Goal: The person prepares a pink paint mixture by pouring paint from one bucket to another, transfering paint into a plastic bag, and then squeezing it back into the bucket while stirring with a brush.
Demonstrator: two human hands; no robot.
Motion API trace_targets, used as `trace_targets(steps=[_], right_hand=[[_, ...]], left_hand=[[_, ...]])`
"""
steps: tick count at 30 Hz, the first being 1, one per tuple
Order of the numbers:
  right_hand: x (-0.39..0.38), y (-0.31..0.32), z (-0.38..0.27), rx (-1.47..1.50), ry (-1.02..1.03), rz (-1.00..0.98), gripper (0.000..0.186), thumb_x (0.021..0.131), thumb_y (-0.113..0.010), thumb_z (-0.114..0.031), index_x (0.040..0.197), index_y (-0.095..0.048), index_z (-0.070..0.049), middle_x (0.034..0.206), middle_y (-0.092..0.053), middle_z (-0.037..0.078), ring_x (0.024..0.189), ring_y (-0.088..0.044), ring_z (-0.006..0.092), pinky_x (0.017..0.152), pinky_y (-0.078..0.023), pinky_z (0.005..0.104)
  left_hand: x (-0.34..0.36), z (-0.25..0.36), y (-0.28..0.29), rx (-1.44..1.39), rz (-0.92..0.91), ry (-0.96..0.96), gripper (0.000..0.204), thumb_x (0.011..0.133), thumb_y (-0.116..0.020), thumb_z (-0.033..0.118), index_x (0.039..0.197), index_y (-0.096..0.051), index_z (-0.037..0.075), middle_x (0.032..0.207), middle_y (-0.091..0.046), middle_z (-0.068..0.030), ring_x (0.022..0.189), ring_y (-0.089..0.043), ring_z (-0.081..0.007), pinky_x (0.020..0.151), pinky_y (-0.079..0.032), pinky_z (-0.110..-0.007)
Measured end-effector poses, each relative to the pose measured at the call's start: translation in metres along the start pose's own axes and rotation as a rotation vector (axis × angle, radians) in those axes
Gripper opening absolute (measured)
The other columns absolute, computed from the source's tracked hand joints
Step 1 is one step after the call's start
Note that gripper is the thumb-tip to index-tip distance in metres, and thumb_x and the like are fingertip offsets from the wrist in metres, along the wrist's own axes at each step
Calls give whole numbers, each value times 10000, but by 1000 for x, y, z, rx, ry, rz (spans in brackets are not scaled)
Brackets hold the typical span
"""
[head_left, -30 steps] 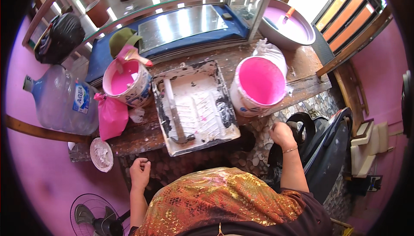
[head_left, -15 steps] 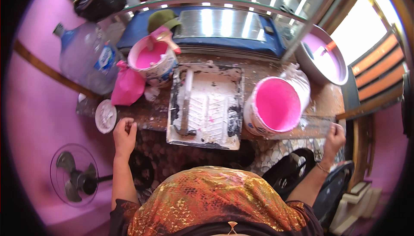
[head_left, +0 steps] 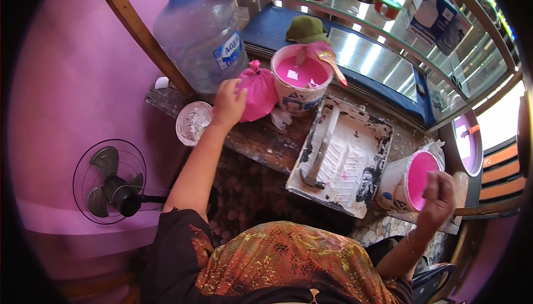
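The left hand (head_left: 229, 102) was stretched forward over the worn, paint-stained wooden bench (head_left: 261, 143). Its fingers were laid on the knotted pink plastic bag (head_left: 258, 92), which rested on the bench. Whether the bag was really gripped or only touched could not be told, because the fingers were seen from behind. The bag was placed between the large clear plastic water bottle (head_left: 200, 29) on its left and the white bucket filled with pink paint (head_left: 301, 79) on its right, and it was touching the bucket. A paint brush with a pale handle (head_left: 333, 65) was leaned across the rim of this bucket. A small round white lid (head_left: 192, 122) was seen just beside the left wrist, at the edge of the bench.

The right hand (head_left: 438, 193) was held up loosely in front of a second white bucket of pink paint (head_left: 413, 181), with the fingers slightly bent and nothing closed inside them. Between the two buckets a rectangular white paint tray (head_left: 344, 157), smeared with dark stains, was laid. A black standing fan (head_left: 111, 182) was seen low by the pink wall.
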State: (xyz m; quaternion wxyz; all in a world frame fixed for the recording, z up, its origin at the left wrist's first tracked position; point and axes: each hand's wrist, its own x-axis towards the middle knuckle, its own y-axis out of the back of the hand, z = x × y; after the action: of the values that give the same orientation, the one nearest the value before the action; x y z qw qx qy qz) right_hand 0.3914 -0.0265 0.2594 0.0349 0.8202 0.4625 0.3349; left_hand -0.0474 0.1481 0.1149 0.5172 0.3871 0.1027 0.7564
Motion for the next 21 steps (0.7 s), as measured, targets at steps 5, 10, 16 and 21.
trace_targets(steps=[5,10,16,21], right_hand=[[-14,-97,-49,-10,32,-440,44,825,-643,-3,841,-628,35,746,-617,80,631,-559,123,588,-448,251],[-46,-145,-36,-78,-68,-662,121,812,-670,-103,864,-642,3,749,-618,139,623,-595,246,597,-464,331],[-65,-159,-37,-268,-152,-656,149,810,-668,-128,854,-631,10,731,-594,162,645,-587,303,618,-458,380],[-84,-163,-34,-312,-227,-643,144,808,-663,-122,847,-633,13,730,-598,167,673,-591,321,638,-464,390]], left_hand=[[32,-45,-38,153,-25,-16,496,793,-681,161,1213,-508,-38,1146,-559,-228,1057,-569,-336,890,-478,-382],[61,-48,-57,98,-182,71,621,732,-748,221,1243,-493,-23,1199,-559,-236,1131,-535,-364,986,-412,-401],[84,-62,-59,-16,-191,228,581,713,-782,249,1168,-532,-12,1091,-634,-185,1048,-602,-310,903,-465,-378],[95,-85,-72,63,-218,199,396,698,-775,250,989,-598,47,948,-676,-156,914,-646,-329,803,-497,-414]])
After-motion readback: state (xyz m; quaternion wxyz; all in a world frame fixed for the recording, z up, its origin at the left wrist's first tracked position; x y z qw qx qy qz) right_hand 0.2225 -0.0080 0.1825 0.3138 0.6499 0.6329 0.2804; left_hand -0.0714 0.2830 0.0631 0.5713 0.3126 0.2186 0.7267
